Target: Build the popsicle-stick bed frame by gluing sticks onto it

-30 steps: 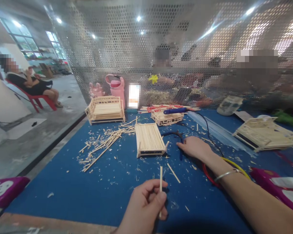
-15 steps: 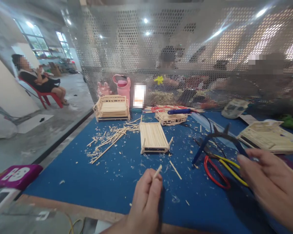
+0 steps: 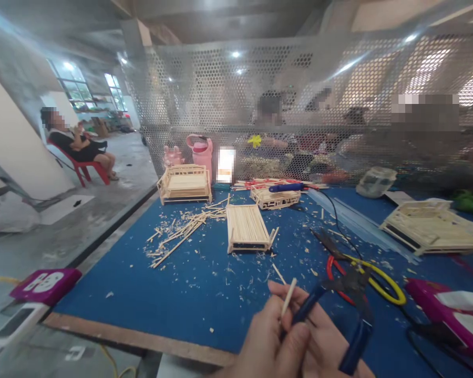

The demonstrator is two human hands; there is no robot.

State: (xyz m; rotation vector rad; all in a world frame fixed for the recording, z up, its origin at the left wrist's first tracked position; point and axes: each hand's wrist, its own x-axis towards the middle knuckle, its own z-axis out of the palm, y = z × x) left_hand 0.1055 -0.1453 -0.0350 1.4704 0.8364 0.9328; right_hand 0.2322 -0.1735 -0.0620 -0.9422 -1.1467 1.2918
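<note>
Near the front edge of the blue work surface, my left hand (image 3: 262,336) is closed around a short wooden stick (image 3: 288,299), whose pale end points up. Right beside it is my right hand (image 3: 325,336), its fingers reaching behind the stick. It holds blue-handled cutting pliers (image 3: 349,286) with the handles spread apart and the head pointing away from me. Part of the near handle is hidden between the hands. Beyond them stands a small bed-like frame of wooden sticks (image 3: 248,228), with short posts at its near corners.
Scissors with red and yellow handles (image 3: 386,294) lie behind the pliers. Loose sticks (image 3: 189,228) and scraps litter the left. Other stick models, including a small bench (image 3: 185,184), and a blue-handled corded tool (image 3: 286,187) are farther back. A perforated metal screen (image 3: 220,94) closes off the far side.
My right hand has brought the pliers from the right over to my left hand. My left hand has shifted right and nearer, still holding the stick. The view has tilted up.
</note>
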